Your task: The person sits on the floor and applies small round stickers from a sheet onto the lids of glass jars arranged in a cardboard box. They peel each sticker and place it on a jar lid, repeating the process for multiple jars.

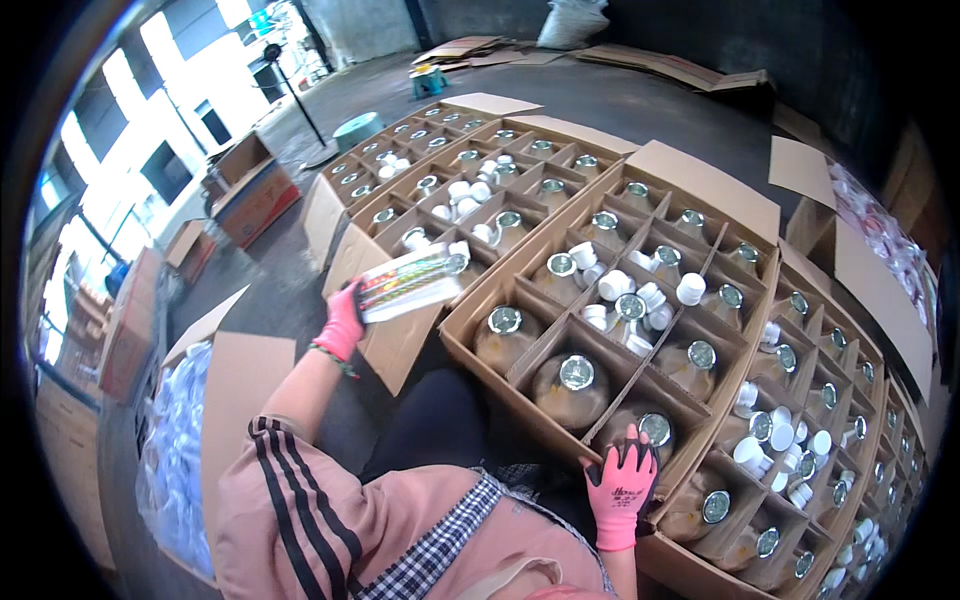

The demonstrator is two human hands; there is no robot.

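My left hand (343,322), in a pink glove, is closed on the edge of a flat clear plastic pack (410,284) with coloured stripes; what is inside cannot be made out. It is held over the flap of an open carton. My right hand (620,488), in a pink glove with dark fingertips, lies over the near edge of a divided carton (545,416). Its fingers are stretched apart beside the mouth of a glass jar (653,430) in the corner compartment. Other glass jars (577,374) stand one to a compartment. White caps (650,296) are heaped among the middle ones.
More divided cartons of jars and caps adjoin on the far left and on the right (757,446). A carton of clear plastic pieces (180,440) stands at my left, another (880,225) at the far right. Behind are a stool (428,80), flattened cardboard (670,66) and a pole stand (300,110).
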